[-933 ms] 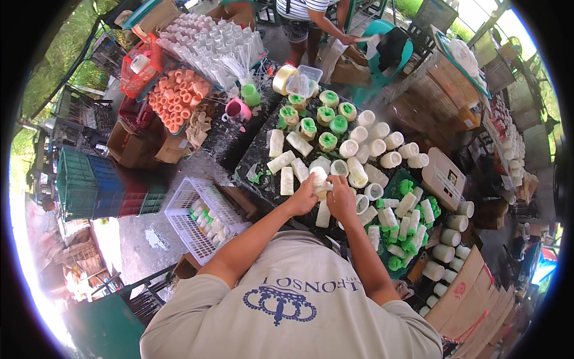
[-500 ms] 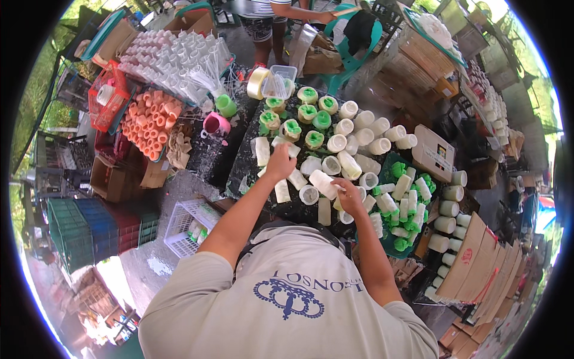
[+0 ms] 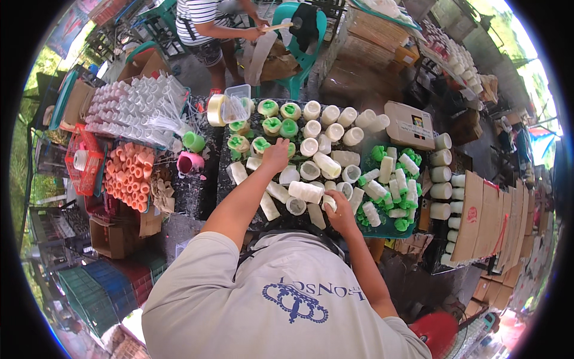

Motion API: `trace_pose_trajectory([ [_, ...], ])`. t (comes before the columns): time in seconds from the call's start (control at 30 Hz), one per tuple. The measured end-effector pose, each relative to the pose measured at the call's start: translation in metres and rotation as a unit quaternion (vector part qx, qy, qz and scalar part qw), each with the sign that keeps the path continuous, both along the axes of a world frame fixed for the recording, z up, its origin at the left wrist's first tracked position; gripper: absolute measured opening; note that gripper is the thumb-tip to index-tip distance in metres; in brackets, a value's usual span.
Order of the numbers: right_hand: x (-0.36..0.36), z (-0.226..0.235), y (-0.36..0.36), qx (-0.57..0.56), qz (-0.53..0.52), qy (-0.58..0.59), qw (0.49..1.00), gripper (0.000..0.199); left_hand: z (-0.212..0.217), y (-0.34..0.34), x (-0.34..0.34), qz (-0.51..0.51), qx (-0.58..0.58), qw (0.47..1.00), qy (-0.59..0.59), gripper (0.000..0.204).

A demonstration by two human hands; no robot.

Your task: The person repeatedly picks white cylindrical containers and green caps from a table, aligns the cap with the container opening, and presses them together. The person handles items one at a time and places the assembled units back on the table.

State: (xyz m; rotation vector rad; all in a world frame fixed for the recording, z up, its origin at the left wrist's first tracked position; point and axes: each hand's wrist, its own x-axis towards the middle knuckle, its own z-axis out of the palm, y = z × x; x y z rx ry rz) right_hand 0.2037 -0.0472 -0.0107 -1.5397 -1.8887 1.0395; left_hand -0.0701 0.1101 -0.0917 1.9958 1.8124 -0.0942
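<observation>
My left hand (image 3: 276,157) reaches over the table among white cups topped with green; its fingers, partly hidden by the hand's back, are stretched beside a green-topped cup (image 3: 261,145). In front of my body, my right hand (image 3: 341,215) is closed at the right end of a rough white cylinder (image 3: 305,191), which lies tilted above other white pieces. Around the hands stand open white cups (image 3: 310,170) and long white cylinders (image 3: 268,206). To the right, white pieces with green ends (image 3: 375,190) are heaped on a green tray (image 3: 391,230).
Clear plastic tub (image 3: 236,105) and tape roll (image 3: 216,111) stand at the table's far left. Orange cups (image 3: 128,173) and white bottles (image 3: 128,107) fill the left side. A cardboard box (image 3: 410,125) sits at right. Another person (image 3: 209,27) stands beyond, near a green chair (image 3: 293,78).
The view has shifted, so the table sits lower and the other person shows more fully. My left hand has moved from a white cylinder toward the green-topped cups. My right hand stays with the cylinder.
</observation>
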Motion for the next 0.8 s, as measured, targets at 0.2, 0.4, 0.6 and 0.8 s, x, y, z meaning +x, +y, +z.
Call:
trace_pose_trajectory([
  [0.2, -0.008, -0.011, 0.06, 0.069, -0.026, -0.001, 0.997, 0.039, -0.013, -0.021, -0.002, 0.057, 0.1, 0.992, -0.059, 0.067],
  [0.4, -0.066, -0.004, 0.158, 0.111, 0.061, -0.381, 0.916, 0.054, 0.016, -0.062, 0.023, 0.201, 0.107, 0.956, -0.186, 0.065],
  [0.6, -0.086, -0.045, 0.183, 0.08, 0.016, -0.363, 0.928, 0.055, 0.033, -0.115, 0.046, 0.219, 0.105, 0.93, -0.278, 0.055],
  [0.8, -0.039, -0.028, 0.166, 0.217, 0.149, -0.162, 0.951, 0.062, 0.045, -0.108, 0.05, 0.31, 0.031, 0.841, -0.442, 0.065],
])
